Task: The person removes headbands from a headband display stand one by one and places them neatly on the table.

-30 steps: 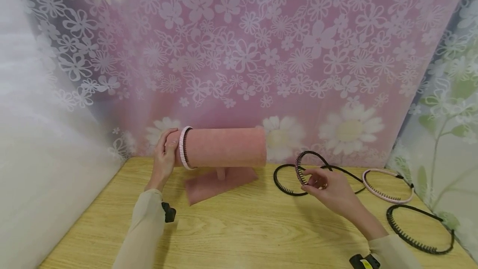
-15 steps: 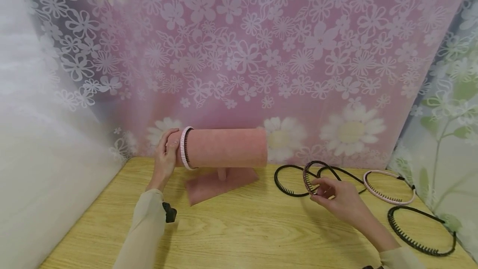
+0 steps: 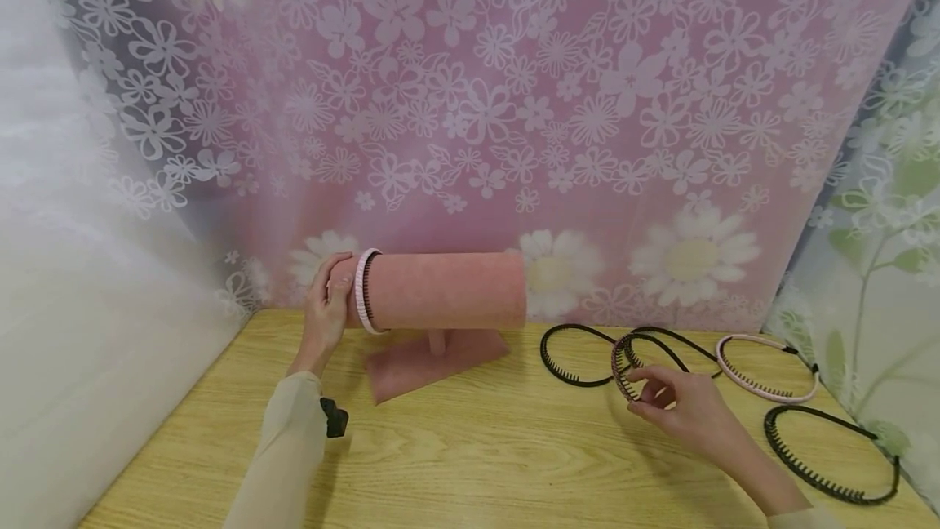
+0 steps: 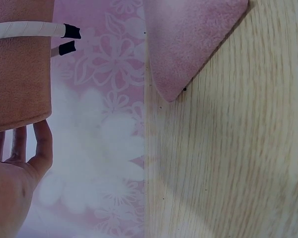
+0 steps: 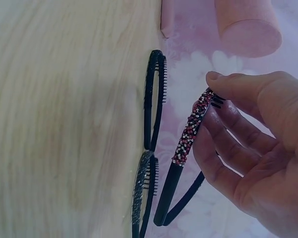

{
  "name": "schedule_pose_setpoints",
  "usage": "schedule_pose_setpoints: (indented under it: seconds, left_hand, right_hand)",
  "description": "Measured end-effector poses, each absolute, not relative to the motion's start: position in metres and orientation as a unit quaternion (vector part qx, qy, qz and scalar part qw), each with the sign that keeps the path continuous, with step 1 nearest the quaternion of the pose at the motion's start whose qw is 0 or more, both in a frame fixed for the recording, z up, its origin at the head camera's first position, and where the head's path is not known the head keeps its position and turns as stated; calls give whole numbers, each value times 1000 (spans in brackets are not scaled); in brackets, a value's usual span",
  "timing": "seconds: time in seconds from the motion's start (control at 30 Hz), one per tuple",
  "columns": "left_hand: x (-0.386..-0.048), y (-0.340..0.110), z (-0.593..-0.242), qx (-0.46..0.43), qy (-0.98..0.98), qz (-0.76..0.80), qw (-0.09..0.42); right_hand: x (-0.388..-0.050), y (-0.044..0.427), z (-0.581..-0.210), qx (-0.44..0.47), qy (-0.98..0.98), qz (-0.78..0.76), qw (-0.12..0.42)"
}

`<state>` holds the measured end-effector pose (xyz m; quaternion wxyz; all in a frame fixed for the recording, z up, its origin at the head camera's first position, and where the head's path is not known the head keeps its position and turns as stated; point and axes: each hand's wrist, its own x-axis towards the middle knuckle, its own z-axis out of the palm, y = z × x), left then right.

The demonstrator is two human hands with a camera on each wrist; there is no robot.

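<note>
A pink plush headband stand (image 3: 448,291) has a horizontal roll on a short post over a flat base. My left hand (image 3: 323,313) holds the roll's left end, with fingertips at its rim in the left wrist view. Close to that hand, a white wrapped headband (image 3: 361,292) with comb teeth and black tips sits around the roll. Between thumb and fingers, my right hand (image 3: 690,411) pinches a toothed headband (image 5: 191,129) covered in red, white and dark beads. Its black ends hang down in the right wrist view.
Two black headbands, one at left (image 3: 545,353) and one behind the right hand (image 3: 683,343), lie on the wooden table (image 3: 455,464). Farther right are a pale pink headband (image 3: 742,382) and another black headband (image 3: 796,468). A floral curtain (image 3: 470,104) hangs behind.
My right hand has moved right, toward me and lower with the beaded headband. The left hand and the stand stay in place.
</note>
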<state>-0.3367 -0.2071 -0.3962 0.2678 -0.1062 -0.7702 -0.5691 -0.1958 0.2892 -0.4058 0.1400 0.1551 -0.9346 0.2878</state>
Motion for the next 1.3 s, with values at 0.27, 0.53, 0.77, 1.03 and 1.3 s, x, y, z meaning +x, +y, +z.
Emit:
schedule_pose_setpoints:
  seconds: [0.27,0.53,0.77,1.03,1.3]
  left_hand:
    - [-334,-206,-394,-108,-768,-574,264]
    - [-317,-199,-379,-103,-770,-579,249]
    - [-338,-208,-399,-108,-769,-569,269]
    - [-316,-199,-378,-105,-774,-568,258]
    - [-334,-207,-396,-104,-774,-564,267]
  right_hand:
    - [-189,301,-412,140,-941,280,125]
    - [-183,315,-417,130,-949,274,86]
    - [-177,325,-423,130,-954,260,76]
    - [-173,334,-427,132,-957,250,65]
    - [-172,345,-430,142,-959,243,38]
